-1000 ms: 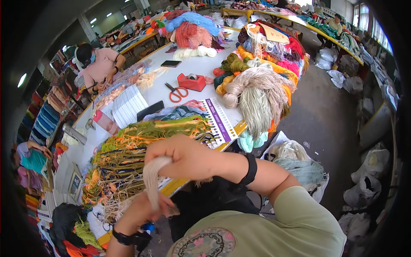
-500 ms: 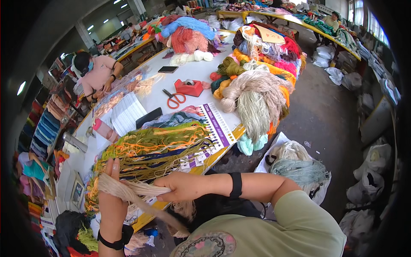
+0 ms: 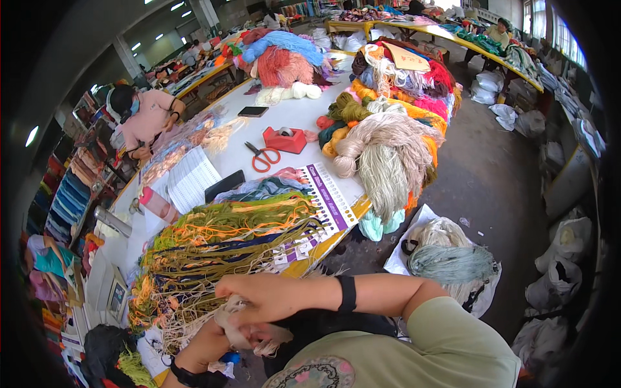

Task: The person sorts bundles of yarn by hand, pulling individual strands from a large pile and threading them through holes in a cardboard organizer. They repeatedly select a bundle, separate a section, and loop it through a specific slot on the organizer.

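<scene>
A skein of beige thread point(image 3: 234, 321) is bunched between my two hands, low in front of my body near the table's yellow edge. My right hand point(image 3: 262, 295) comes across from the right, its fingers bent over the skein. Beneath it, my left hand point(image 3: 206, 341) has the thread looped about it, its fingers mostly hidden by the skein and the right hand. Just beyond, olive, orange and navy threads point(image 3: 226, 229) lie in long rows on the table. Their ends are attached to a white and purple punched card point(image 3: 328, 197).
Red-handled scissors point(image 3: 262, 157), a red tape dispenser point(image 3: 284, 140) and a black phone point(image 3: 252, 111) lie on the table point(image 3: 223, 143). Piled skeins point(image 3: 388, 139) cover its right side. A bag of skeins point(image 3: 449, 255) stands on the floor. Another person point(image 3: 149, 116) works at the far left.
Both hands have come down and closer to my body with the beige skein. My right hand has moved over the left, and the stretched skein is now bunched and looped.
</scene>
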Demonstrator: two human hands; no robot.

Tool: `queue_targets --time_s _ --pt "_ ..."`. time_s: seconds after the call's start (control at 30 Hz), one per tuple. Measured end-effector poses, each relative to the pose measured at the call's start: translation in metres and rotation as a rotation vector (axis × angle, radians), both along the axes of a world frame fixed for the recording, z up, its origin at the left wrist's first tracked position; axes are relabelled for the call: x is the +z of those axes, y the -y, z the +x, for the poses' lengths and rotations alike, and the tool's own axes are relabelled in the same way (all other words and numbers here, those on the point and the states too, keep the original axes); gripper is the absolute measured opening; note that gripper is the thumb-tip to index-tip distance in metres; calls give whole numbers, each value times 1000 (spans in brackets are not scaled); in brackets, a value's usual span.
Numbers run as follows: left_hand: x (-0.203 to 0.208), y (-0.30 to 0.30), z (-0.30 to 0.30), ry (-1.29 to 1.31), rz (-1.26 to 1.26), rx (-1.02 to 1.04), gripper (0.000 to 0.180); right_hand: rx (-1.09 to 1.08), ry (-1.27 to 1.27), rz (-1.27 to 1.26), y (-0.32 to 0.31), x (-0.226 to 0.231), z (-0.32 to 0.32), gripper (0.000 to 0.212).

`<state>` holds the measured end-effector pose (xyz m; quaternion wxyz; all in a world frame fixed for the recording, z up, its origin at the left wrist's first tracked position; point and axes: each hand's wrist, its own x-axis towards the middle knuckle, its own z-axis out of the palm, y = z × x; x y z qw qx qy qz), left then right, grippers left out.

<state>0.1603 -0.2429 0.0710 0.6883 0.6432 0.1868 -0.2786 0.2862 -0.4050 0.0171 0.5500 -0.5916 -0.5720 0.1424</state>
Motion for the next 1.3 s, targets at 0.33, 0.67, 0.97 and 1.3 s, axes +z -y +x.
queue_targets --time_s 0.33,0.67,0.97,1.3 --pt "54 20 -26 1313 1208 -81 17 -400 36 -86 8 -35 26 40" --pt "8 -38 -21 689 568 371 17 -1155 596 -85 126 -42 199 34" --pt "-22 -48 18 700 406 710 19 -1322 981 -721 191 -35 243 38" --pt "-89 -114 39 553 136 766 51 -1123 -200 1046 320 58 162 36"
